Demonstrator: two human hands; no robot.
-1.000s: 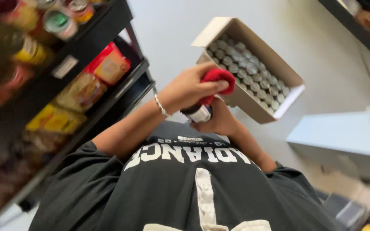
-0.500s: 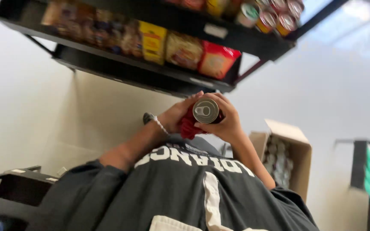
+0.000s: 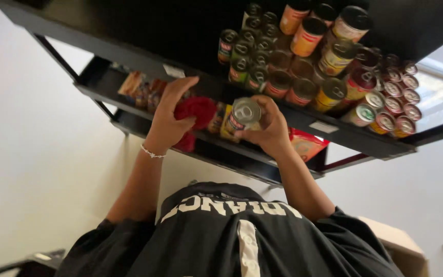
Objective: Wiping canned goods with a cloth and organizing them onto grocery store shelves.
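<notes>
My left hand (image 3: 166,120), a thin bracelet on its wrist, is closed on a red cloth (image 3: 197,110) and held up against the front edge of a black shelf (image 3: 129,59). Just to its right, my right hand (image 3: 272,132) grips a small tin can (image 3: 245,114) with a silver pull-tab lid and a yellow label. The can is touching or nearly touching the cloth, right below the shelf edge. My black shirt with white letters (image 3: 232,231) fills the bottom of the view.
Several tin cans (image 3: 334,66) with pull-tab lids crowd the black shelf in rows. On a lower shelf lie snack packets (image 3: 139,90) and an orange-red bag (image 3: 307,145). A cardboard box (image 3: 401,243) shows at the lower right. Pale wall lies to the left.
The view has swung from the open box of cans to the stocked shelf. Both hands have risen with the can and cloth to the shelf edge.
</notes>
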